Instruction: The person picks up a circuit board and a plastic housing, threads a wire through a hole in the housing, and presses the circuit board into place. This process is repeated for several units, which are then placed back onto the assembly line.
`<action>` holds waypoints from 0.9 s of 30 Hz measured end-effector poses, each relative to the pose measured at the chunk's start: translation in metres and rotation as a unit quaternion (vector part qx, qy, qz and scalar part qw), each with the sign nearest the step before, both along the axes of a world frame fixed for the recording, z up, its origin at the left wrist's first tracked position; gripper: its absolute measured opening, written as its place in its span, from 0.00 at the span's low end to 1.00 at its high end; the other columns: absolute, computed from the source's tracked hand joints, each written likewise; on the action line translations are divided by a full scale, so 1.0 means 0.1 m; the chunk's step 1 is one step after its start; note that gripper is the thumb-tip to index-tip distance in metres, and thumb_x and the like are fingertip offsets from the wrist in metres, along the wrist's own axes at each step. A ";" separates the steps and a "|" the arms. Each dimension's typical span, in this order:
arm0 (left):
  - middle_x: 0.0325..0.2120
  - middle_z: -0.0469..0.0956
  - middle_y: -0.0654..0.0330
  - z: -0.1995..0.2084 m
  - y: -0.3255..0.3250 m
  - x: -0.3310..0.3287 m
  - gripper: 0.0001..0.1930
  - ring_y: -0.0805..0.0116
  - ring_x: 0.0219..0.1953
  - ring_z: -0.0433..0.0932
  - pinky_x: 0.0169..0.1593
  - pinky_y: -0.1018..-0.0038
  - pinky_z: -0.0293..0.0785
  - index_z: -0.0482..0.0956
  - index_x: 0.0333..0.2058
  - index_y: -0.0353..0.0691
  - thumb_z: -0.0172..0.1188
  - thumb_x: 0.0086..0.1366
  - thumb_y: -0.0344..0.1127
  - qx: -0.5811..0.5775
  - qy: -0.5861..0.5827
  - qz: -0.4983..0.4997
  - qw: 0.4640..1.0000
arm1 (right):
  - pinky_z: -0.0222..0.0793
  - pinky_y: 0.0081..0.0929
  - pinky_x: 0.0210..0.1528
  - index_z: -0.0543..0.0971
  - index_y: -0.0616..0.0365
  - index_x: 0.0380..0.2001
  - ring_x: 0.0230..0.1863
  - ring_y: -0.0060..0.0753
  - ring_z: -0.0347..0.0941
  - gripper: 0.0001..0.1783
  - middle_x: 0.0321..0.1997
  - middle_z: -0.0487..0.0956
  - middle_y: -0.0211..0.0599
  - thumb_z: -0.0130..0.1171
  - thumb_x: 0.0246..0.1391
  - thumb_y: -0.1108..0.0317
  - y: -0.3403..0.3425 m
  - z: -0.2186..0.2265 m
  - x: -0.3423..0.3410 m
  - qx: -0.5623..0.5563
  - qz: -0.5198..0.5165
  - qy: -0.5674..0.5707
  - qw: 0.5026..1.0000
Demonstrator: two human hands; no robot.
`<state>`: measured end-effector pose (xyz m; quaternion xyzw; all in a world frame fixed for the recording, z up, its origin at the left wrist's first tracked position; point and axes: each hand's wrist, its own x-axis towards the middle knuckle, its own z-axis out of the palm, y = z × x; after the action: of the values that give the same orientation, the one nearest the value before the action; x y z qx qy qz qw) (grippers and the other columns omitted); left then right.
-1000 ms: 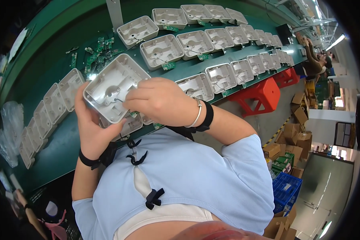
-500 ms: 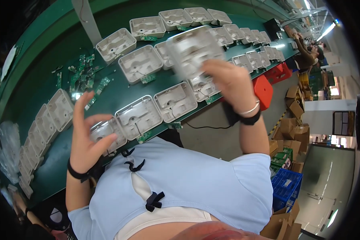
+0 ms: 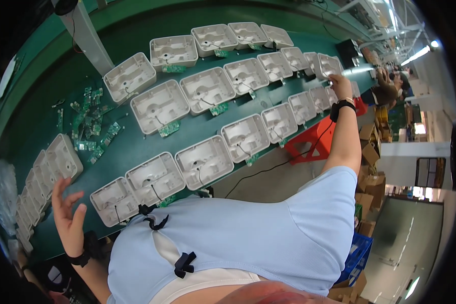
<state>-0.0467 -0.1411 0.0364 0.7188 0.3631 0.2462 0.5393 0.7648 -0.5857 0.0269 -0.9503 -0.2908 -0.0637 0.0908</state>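
My right arm reaches far along the bench, and my right hand (image 3: 341, 87) grips the near edge of a white plastic housing (image 3: 329, 66), tilted up among the far trays. At the left my left hand (image 3: 69, 219) hovers with its fingers apart, holding nothing, close to a leaning row of white housings (image 3: 62, 157). Open white housings with short black wires lie in rows, one of them (image 3: 117, 201) at the near edge. Small green circuit boards hang beside several, such as this circuit board (image 3: 168, 128).
A green bench (image 3: 121, 157) carries everything. Loose circuit boards (image 3: 92, 117) lie heaped at its left, near a metal post (image 3: 83, 38). Below the right edge stand a red stool (image 3: 309, 144), a black cable (image 3: 261, 175) and cardboard boxes (image 3: 374, 187). Another person (image 3: 387, 90) works at the far end.
My right hand has carried the housing away to the far right, over the bench. My left hand has moved left and down, off the near-edge housing. The view has shifted slightly.
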 end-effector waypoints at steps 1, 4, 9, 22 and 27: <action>0.69 0.65 0.51 0.00 0.01 -0.01 0.40 0.67 0.54 0.77 0.62 0.69 0.69 0.58 0.73 0.37 0.63 0.64 0.28 -0.007 0.013 0.003 1.000 | 0.79 0.32 0.37 0.87 0.59 0.46 0.32 0.39 0.85 0.12 0.40 0.87 0.45 0.63 0.62 0.67 -0.01 -0.01 0.14 -0.001 0.006 0.001 1.000; 0.70 0.65 0.52 0.03 -0.01 -0.01 0.38 0.70 0.54 0.77 0.61 0.72 0.69 0.59 0.74 0.38 0.62 0.66 0.30 -0.020 0.046 0.016 0.999 | 0.80 0.35 0.43 0.87 0.58 0.46 0.41 0.44 0.86 0.12 0.44 0.87 0.47 0.63 0.62 0.67 0.04 -0.14 0.40 -0.015 0.047 -0.004 0.999; 0.68 0.67 0.55 0.07 -0.07 0.05 0.36 0.71 0.54 0.76 0.59 0.73 0.70 0.62 0.72 0.37 0.62 0.66 0.31 -0.047 0.120 -0.002 0.992 | 0.79 0.37 0.48 0.87 0.58 0.46 0.47 0.49 0.84 0.12 0.48 0.86 0.47 0.63 0.61 0.68 0.14 -0.20 0.68 -0.014 0.069 0.015 0.997; 0.65 0.70 0.55 0.16 -0.16 0.11 0.35 0.69 0.55 0.76 0.60 0.70 0.70 0.66 0.68 0.35 0.63 0.63 0.30 -0.032 0.144 -0.059 0.987 | 0.78 0.44 0.50 0.86 0.53 0.46 0.49 0.54 0.83 0.11 0.47 0.85 0.47 0.60 0.63 0.68 0.63 -0.25 0.02 0.005 0.088 -0.174 0.981; 0.65 0.71 0.55 0.09 -0.18 0.08 0.34 0.68 0.55 0.77 0.61 0.70 0.70 0.66 0.68 0.35 0.64 0.62 0.30 -0.037 0.124 -0.055 0.990 | 0.78 0.44 0.50 0.86 0.58 0.45 0.48 0.55 0.83 0.21 0.46 0.86 0.48 0.65 0.60 0.52 1.61 -0.09 -1.61 0.029 0.151 0.024 0.988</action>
<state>-0.0386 -0.1588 0.0449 0.7423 0.3958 0.1113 0.5291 0.6037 -0.4248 0.0175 -0.8936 -0.4270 -0.0352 0.1336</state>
